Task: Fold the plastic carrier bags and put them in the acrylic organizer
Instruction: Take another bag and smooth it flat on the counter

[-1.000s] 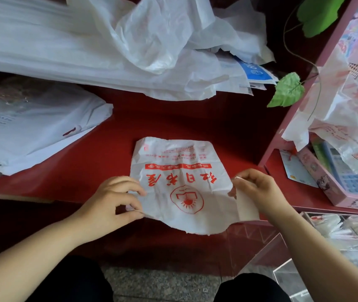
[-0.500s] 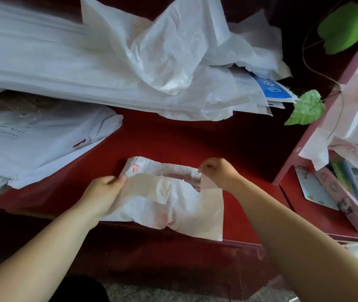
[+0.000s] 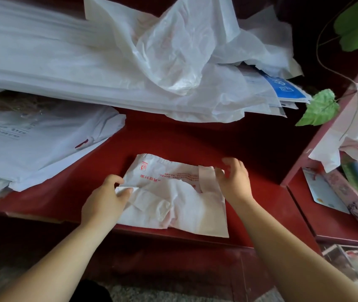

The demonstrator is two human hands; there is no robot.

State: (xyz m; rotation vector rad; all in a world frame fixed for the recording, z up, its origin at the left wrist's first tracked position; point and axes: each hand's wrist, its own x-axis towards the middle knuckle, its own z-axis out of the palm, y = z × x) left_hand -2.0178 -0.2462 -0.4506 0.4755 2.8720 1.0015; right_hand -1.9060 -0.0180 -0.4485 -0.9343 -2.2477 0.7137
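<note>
Head view: white carrier bag with red print lies partly folded on the red worktop, near its front edge. Left hand pinches the bag's left flap. Right hand, fingers curled, pinches the right handle strip. Loose white bags are piled behind.

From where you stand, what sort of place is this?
Likely a small shop counter: a red counter, heaps of white carrier bags stacked on it, and a card and pink box on the side shelf.

I see a white carrier bag with red print on a dark red counter, green leaf nearby.
</note>
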